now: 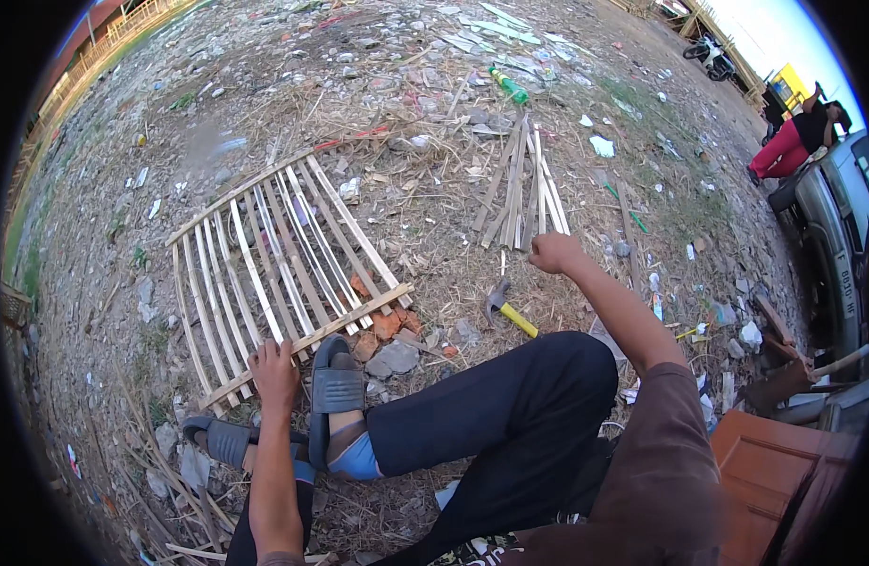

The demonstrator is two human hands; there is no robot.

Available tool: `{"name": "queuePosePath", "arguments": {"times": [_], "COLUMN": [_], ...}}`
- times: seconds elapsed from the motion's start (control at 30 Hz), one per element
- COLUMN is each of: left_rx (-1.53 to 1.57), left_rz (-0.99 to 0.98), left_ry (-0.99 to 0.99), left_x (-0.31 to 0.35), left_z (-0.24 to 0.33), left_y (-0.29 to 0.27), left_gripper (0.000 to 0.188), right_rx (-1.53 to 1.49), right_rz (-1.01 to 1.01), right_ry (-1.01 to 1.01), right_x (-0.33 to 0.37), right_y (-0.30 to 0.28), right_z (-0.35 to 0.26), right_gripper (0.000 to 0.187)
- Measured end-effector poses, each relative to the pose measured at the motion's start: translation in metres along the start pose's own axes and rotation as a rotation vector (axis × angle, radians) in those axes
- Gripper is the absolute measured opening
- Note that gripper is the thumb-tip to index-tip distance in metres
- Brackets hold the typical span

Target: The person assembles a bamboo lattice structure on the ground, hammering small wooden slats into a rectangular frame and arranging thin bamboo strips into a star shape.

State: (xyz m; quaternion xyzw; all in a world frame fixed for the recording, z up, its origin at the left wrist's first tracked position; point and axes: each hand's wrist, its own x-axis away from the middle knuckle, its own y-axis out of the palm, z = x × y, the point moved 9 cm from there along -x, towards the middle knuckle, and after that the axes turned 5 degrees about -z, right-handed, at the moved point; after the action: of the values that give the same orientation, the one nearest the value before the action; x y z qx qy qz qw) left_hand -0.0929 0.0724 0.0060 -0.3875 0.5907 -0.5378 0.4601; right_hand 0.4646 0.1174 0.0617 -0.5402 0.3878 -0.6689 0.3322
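Note:
A fence-like panel (293, 255) of pale wooden slats between two rails lies on the ground at left, its near rail beside my sandalled feet. My left hand (274, 373) is closed over that near rail, fingers curled onto it. Out to the right, my right hand (555, 253) is closed in a fist at the near ends of a fanned bundle of loose slats (516, 193). Whether a slat or something small is inside that fist is hidden. Between my knee and the bundle lies a claw hammer (512, 307) with a yellow handle.
Broken bricks (385, 324) and stones sit under the panel's near corner. Beyond the slats lies a green plastic bottle (508, 85). At right are a parked car (835, 212), a person (793, 141) leaning on it, and a brown wooden panel (760, 462). Litter and rubble dot the ground.

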Motion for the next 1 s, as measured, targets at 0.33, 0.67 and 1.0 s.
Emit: {"name": "queuePosePath", "arguments": {"times": [0.33, 0.67, 1.0], "left_rx": [0.144, 0.448, 1.487], "left_rz": [-0.051, -0.007, 0.004], "left_ry": [-0.028, -0.015, -0.241], "left_x": [0.011, 0.006, -0.081], "left_z": [0.008, -0.015, -0.005], "left_y": [-0.010, -0.048, -0.161], "left_gripper": [0.050, 0.044, 0.059], "right_rx": [-0.094, -1.578, -1.074], "right_rz": [-0.062, 0.081, 0.459], "right_ry": [0.254, 0.141, -0.597], "right_x": [-0.067, -0.026, 0.150], "right_y": [0.020, -0.012, -0.137], "right_z": [-0.026, -0.004, -0.180], "right_gripper": [0.055, 0.018, 0.022]}}
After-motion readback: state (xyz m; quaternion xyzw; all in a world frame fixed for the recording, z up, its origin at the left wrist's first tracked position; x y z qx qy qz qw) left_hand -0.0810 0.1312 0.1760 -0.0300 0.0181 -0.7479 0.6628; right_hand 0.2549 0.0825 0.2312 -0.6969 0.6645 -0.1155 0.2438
